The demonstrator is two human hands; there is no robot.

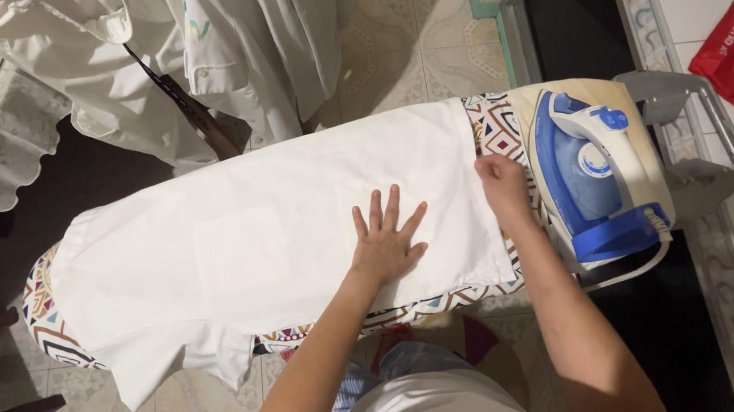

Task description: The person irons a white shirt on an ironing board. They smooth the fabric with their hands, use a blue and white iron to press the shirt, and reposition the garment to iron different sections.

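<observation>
Flat, left hand [385, 245] presses cloth [262, 233].

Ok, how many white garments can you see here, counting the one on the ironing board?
2, maybe more. One white garment lies flat on the ironing board under the left hand. Another white shirt hangs behind the board; its folds may hide others.
</observation>
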